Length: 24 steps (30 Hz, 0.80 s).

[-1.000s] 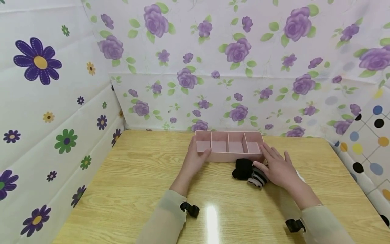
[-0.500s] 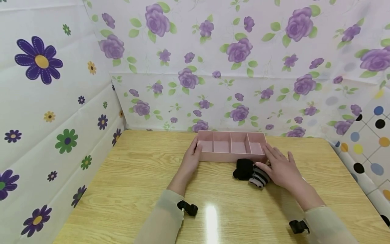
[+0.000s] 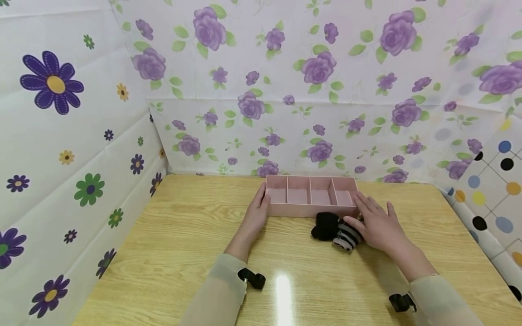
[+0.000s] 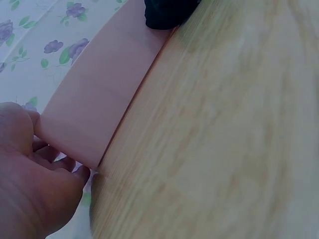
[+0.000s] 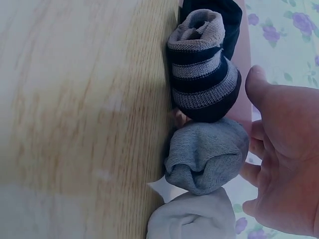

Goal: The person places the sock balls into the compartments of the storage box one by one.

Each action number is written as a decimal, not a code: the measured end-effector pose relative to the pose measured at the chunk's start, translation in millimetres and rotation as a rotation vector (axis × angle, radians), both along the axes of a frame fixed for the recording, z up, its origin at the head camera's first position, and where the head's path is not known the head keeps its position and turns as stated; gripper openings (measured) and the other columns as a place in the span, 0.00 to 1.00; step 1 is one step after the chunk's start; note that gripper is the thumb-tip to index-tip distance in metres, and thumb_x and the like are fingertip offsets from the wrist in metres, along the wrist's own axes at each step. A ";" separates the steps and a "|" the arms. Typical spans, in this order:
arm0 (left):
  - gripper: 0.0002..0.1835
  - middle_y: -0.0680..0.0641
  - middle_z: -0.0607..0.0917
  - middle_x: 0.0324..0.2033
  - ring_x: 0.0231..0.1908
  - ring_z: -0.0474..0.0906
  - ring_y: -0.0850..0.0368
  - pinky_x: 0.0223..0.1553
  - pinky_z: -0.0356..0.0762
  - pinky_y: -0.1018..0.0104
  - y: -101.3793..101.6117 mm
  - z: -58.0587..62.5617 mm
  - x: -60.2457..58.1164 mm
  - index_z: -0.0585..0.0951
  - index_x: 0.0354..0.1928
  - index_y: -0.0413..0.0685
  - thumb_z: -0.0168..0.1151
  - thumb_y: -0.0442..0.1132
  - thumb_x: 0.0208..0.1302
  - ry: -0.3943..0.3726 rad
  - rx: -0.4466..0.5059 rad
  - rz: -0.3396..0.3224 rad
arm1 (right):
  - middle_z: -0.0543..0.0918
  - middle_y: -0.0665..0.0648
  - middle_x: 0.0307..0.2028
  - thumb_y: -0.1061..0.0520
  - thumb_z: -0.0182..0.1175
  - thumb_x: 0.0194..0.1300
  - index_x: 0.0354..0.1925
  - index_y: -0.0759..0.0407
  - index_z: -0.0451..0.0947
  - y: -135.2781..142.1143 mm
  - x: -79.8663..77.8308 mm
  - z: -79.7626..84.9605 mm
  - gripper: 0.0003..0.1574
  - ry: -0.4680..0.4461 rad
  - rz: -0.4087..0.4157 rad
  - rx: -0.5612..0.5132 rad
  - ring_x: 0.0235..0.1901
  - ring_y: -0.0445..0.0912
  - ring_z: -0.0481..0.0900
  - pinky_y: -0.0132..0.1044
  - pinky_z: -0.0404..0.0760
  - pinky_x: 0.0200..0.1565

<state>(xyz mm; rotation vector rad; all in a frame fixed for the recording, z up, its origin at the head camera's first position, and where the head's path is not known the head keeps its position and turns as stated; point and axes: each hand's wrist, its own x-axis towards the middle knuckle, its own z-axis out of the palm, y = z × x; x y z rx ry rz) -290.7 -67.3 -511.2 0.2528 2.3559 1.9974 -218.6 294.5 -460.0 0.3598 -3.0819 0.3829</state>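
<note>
A pink box (image 3: 311, 210) with several compartments in a row stands at the back of the table, and no contents show in them. At its left end rests my left hand (image 3: 254, 213), fingers along the end wall and thumb at the front corner. My right hand (image 3: 379, 226) lays extended fingers against the right end. Before the box's front wall lie a rolled black sock (image 3: 325, 226) and a rolled grey-and-black striped sock (image 3: 347, 235). In the right wrist view a balled grey sock (image 5: 207, 154) and a balled white sock (image 5: 194, 219) continue the line, mostly hidden behind my right hand in the head view.
The wooden table (image 3: 183, 253) extends in front of the box. A flowered cloth (image 3: 228, 81) hangs close behind it, and patterned cloths also hang at the left and right sides.
The box has shifted slightly to the right. My left thumb has moved off the front rim to the left corner, while my right hand stays at the right end. The socks barely move.
</note>
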 end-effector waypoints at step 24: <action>0.42 0.42 0.53 0.88 0.86 0.48 0.42 0.85 0.48 0.45 6.7 -1.9 -2.5 0.48 0.91 0.48 0.57 0.48 0.87 0.134 -0.245 0.001 | 0.54 0.72 0.85 0.28 0.52 0.85 0.88 0.64 0.51 1.4 -2.0 -5.9 0.56 0.029 0.009 -0.034 0.81 0.74 0.54 0.80 0.38 0.77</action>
